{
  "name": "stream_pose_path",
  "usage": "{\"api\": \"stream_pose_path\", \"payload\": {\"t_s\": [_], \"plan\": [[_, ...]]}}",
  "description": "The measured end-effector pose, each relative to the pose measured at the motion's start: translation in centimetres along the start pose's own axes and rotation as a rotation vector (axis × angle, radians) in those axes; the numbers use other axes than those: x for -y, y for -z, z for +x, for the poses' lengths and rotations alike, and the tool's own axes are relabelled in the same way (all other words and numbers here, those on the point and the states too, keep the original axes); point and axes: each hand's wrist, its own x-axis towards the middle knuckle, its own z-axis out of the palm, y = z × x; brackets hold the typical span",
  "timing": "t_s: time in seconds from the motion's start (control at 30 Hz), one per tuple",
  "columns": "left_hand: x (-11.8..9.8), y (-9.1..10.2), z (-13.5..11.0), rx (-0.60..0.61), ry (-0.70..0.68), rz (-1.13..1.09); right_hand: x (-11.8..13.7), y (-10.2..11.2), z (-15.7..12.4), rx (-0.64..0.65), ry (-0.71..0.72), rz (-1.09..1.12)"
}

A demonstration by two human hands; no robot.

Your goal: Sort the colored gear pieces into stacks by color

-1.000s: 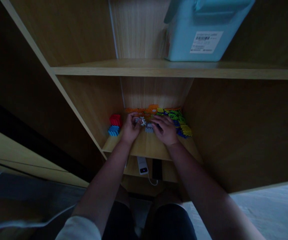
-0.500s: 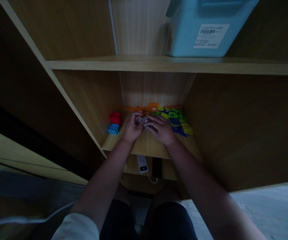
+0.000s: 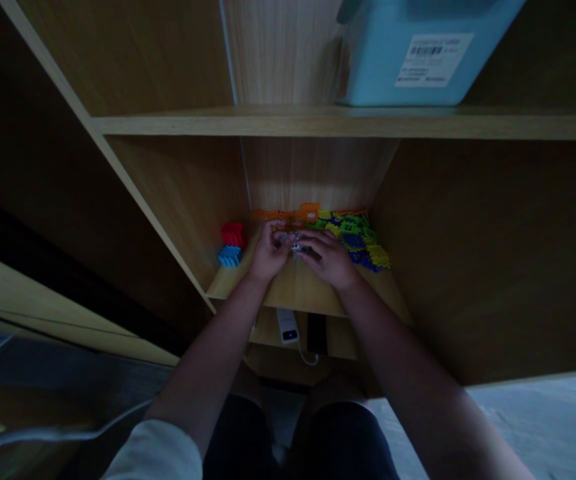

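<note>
Over the middle shelf, my left hand [image 3: 269, 253] and my right hand [image 3: 329, 257] meet around a small greyish piece [image 3: 295, 247] with several knobs or arms. Its exact kind is too small and dim to make out. Fingers of both hands are closed on it from either side. Behind and to the right of my right hand lies a pile of yellow, green and blue notched plastic tiles [image 3: 353, 240]. Orange notched tiles [image 3: 311, 212] lie along the back. Left of my left hand, a red block [image 3: 233, 234] sits behind a blue notched block [image 3: 230, 256].
A light blue plastic bin [image 3: 403, 73] with a barcode label stands on the upper shelf [image 3: 288, 124]. Below my hands, a white power bank [image 3: 287, 325] with a cable and a black flat item [image 3: 317, 333] lie on a lower shelf. Wooden side walls enclose the shelves.
The view has shifted slightly. My hands stay together around the small greyish piece, which is turned a little, with a pale part now showing between the fingers.
</note>
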Motion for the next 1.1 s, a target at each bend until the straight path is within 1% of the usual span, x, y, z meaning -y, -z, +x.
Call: {"api": "stream_pose_path", "payload": {"t_s": [0.1,0.2,0.3,0.37,0.5,0.63,0.77,0.93,1.1], "plan": [[-0.1,0.1,0.0,0.005,-0.023,0.041,-0.7,0.2,-0.3,-0.043,-0.074,0.012],[-0.1,0.3,0.0,-0.02,-0.051,0.167,-1.4,0.3,-0.5,-0.069,-0.134,0.041],[-0.1,0.5,0.1,-0.059,-0.059,0.3,-1.9,0.1,-0.7,-0.032,-0.159,0.068],[0.1,0.6,0.2,-0.029,-0.041,0.325,-2.1,0.0,-0.8,0.003,-0.176,0.075],[1.2,0.9,0.4,0.075,0.023,0.345,-2.6,-0.2,-1.0,0.023,-0.184,0.068],[2.1,1.4,0.6,0.165,0.017,0.32,-2.9,-0.3,-1.2,0.042,-0.205,0.055],[2.4,1.6,0.7,0.253,0.024,0.293,-3.2,-0.5,-1.3,0.046,-0.227,0.059],[2.4,1.5,0.6,0.285,0.022,0.273,-3.4,-0.6,-1.5,0.071,-0.25,0.06],[2.5,1.3,0.6,0.269,0.018,0.241,-3.2,-0.5,-1.5,0.073,-0.25,0.038]]}}
